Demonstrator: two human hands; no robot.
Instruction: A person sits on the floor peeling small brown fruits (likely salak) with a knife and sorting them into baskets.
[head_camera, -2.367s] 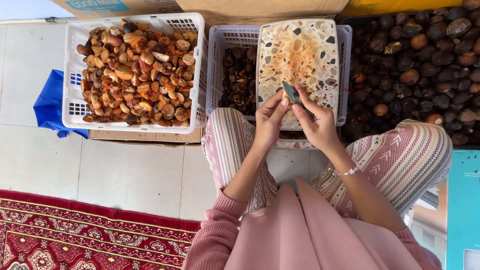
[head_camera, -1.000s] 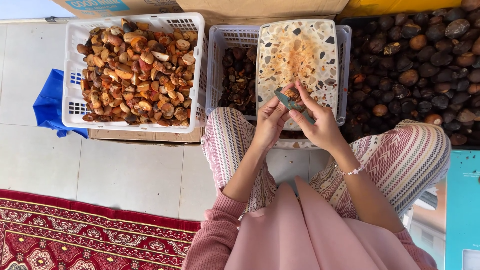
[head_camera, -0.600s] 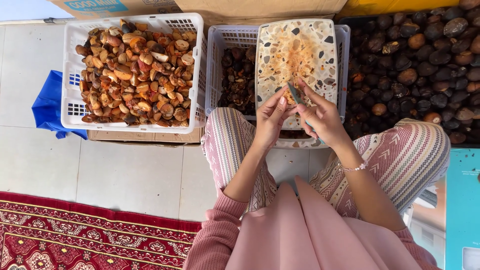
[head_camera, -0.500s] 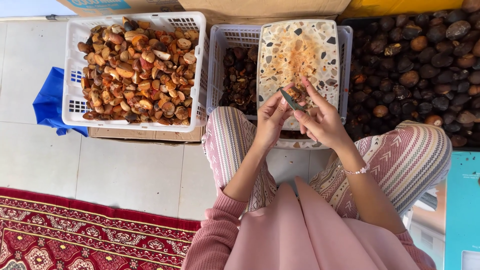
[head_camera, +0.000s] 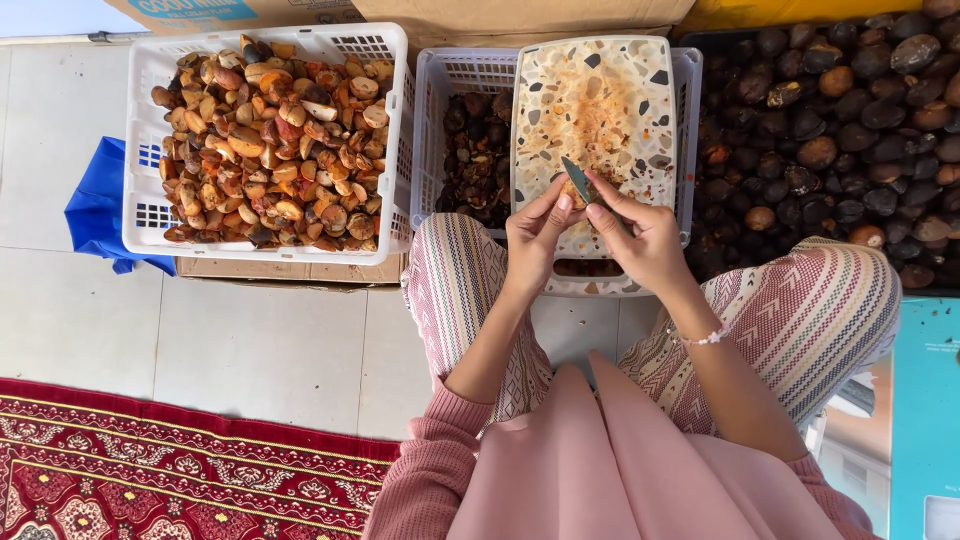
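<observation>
My left hand (head_camera: 534, 238) and my right hand (head_camera: 640, 236) meet over a speckled cutting board (head_camera: 600, 100) that lies across a white basket (head_camera: 455, 80). A small knife (head_camera: 578, 180) with a dark blade is pinched in my right hand's fingers, its tip pointing up and left. The fingertips of my left hand pinch a small brown nut against the blade; the nut is mostly hidden. Orange stains and scraps mark the board's middle.
A white basket (head_camera: 150, 200) at the left is full of cut orange-brown nut pieces. A pile of dark whole nuts (head_camera: 830, 130) lies at the right. A blue cloth (head_camera: 95, 215), a red patterned rug (head_camera: 150, 470) and cardboard boxes (head_camera: 500, 12) surround the tiled floor.
Both hands stay over the board. The knife has tilted back and forth slightly while the left fingers keep the nut against it.
</observation>
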